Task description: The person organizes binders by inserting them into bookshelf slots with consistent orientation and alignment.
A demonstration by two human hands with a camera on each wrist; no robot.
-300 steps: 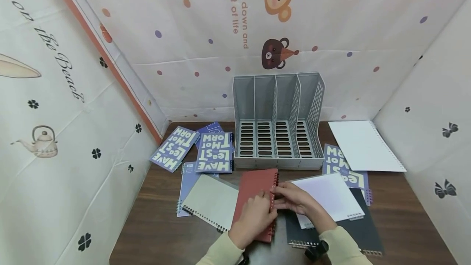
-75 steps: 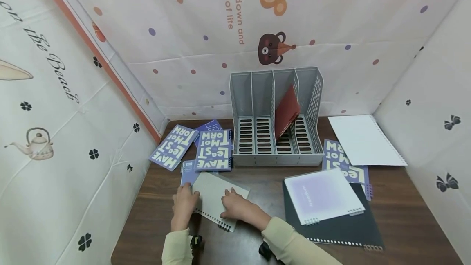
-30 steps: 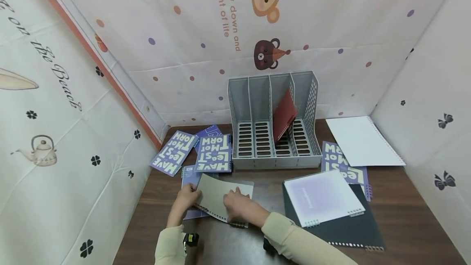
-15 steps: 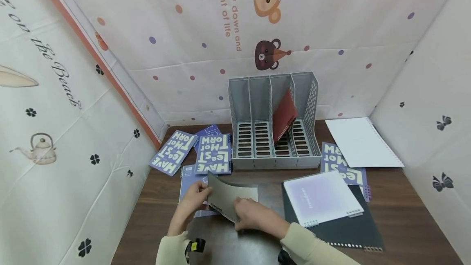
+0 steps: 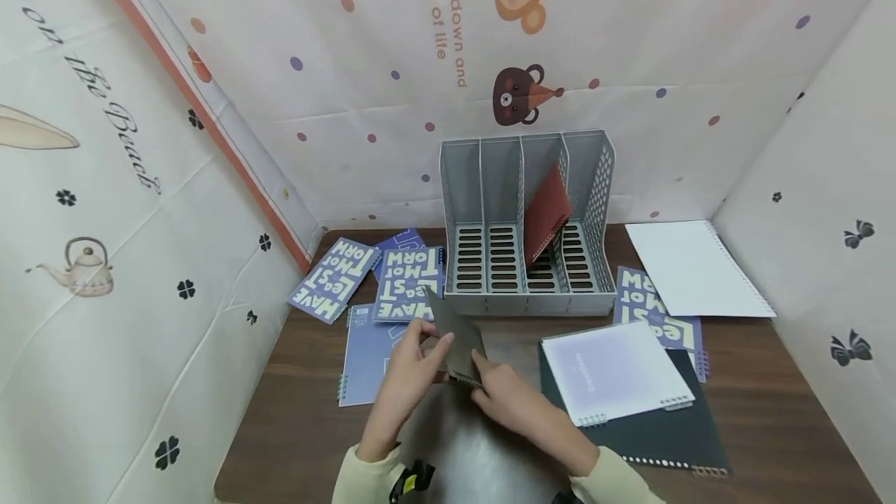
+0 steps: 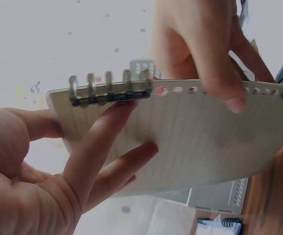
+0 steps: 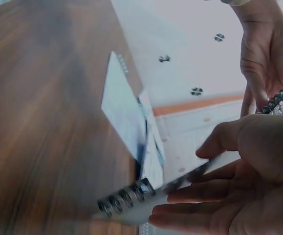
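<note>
Between both hands a grey-covered spiral notebook (image 5: 458, 342) is held tilted up above the table. My left hand (image 5: 409, 372) grips its left end. In the left wrist view, this hand's fingers spread across the lined page, near one clip of rings (image 6: 109, 90). My right hand (image 5: 514, 403) grips the other end at the punched edge, its thumb bent over that edge. Ahead stands a grey file rack (image 5: 530, 304) with several compartments. A red notebook (image 5: 547, 212) leans in its third compartment from the left.
Left of the rack lie blue lettered notebooks (image 5: 409, 274), with a plain blue notebook (image 5: 364, 368) nearer. On the right a pale purple notebook (image 5: 609, 372) lies on a black one (image 5: 689, 430). Behind them a white notebook (image 5: 696, 267) overlaps another blue lettered one (image 5: 638, 294).
The red notebook went from the hands into the rack. Both hands then took the grey-covered notebook off the blue one, raised it, tilted it up and moved it right, toward the rack.
</note>
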